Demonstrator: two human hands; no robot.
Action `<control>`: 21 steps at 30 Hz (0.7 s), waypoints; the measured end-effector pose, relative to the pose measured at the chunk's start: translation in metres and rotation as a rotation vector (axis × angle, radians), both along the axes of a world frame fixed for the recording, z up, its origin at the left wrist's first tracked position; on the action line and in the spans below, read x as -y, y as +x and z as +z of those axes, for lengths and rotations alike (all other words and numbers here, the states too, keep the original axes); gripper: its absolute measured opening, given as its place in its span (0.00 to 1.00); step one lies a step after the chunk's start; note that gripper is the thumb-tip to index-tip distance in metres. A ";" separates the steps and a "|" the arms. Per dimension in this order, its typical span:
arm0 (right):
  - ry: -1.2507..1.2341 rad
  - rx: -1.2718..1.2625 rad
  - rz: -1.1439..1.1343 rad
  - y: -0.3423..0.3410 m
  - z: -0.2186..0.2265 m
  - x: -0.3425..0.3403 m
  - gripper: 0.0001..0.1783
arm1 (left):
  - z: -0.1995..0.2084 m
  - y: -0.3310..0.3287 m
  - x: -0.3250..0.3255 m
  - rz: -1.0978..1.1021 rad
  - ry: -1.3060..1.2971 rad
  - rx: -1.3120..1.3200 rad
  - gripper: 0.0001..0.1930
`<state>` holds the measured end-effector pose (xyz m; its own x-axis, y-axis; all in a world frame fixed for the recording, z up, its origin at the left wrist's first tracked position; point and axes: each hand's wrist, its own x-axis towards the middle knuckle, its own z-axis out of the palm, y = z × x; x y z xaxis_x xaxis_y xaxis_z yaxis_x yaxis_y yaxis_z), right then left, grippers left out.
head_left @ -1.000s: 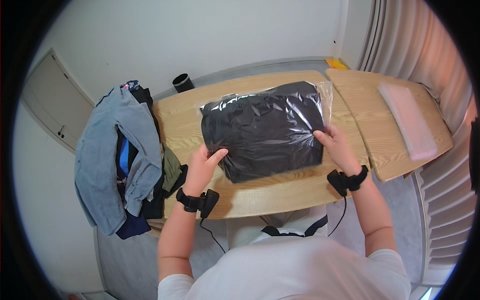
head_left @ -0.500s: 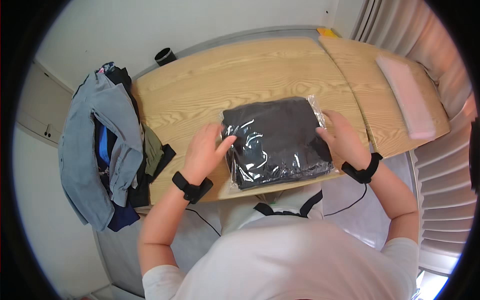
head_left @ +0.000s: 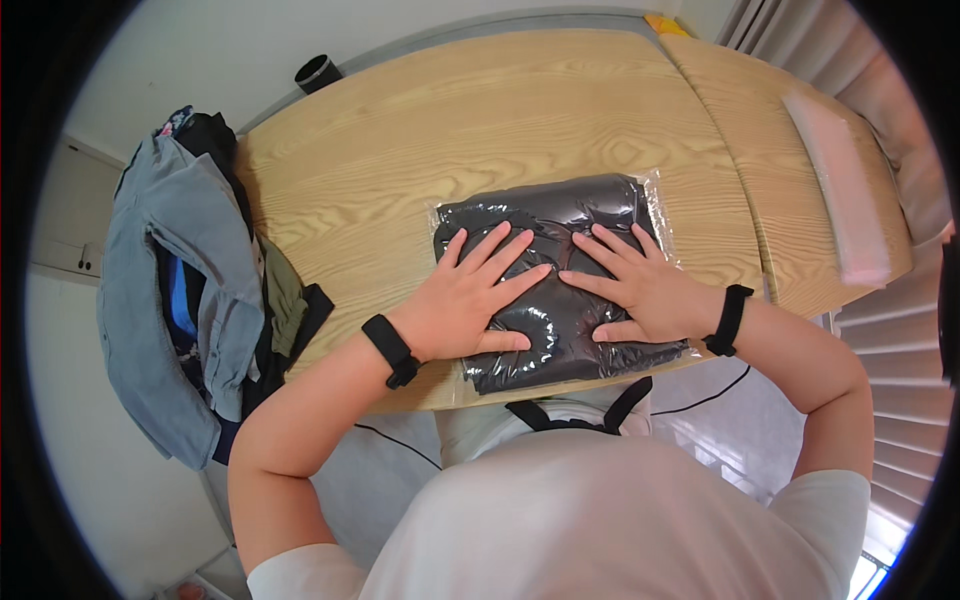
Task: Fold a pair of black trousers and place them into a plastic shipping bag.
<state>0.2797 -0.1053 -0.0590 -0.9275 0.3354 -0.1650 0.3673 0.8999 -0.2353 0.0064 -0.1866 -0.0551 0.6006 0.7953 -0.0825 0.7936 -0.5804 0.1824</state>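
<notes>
A folded dark garment in a clear plastic bag (head_left: 545,205) lies flat on the wooden table (head_left: 400,130), close to its front edge. My left hand (head_left: 460,305) rests palm down on the bag's left half, fingers spread. On the right half, my right hand (head_left: 645,290) presses down the same way, its fingers also apart. The two hands' fingertips nearly meet over the middle, and the film is creased and shiny around them. Neither hand grips anything. Part of the bag is hidden under my palms.
A heap of clothes with a grey-blue shirt (head_left: 130,300) on top hangs over the table's left end. A stack of clear plastic bags (head_left: 840,190) lies at the right, past a seam in the tabletop. Behind the table stands a black cylindrical container (head_left: 317,74). Pleated curtains (head_left: 885,390) border the right side.
Both hands moved inward from the bag's side edges and now lie flat on top with fingers spread. The view has shifted slightly.
</notes>
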 end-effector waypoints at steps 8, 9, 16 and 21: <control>-0.060 -0.010 -0.016 -0.002 -0.002 -0.005 0.41 | -0.003 -0.002 -0.005 0.007 -0.017 0.052 0.41; -0.064 -0.007 -0.018 -0.002 -0.003 -0.004 0.41 | -0.003 -0.002 -0.005 0.007 -0.011 0.053 0.41; -0.017 -0.021 -0.003 0.003 -0.009 -0.003 0.41 | -0.009 0.000 -0.003 -0.013 0.022 0.054 0.42; 0.028 -0.030 0.049 0.000 0.001 -0.005 0.41 | -0.004 -0.001 -0.005 -0.008 0.003 0.011 0.43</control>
<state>0.2794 -0.1004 -0.0584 -0.9474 0.2933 -0.1279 0.3155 0.9229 -0.2206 0.0053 -0.1820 -0.0590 0.6076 0.7908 -0.0731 0.7870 -0.5871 0.1897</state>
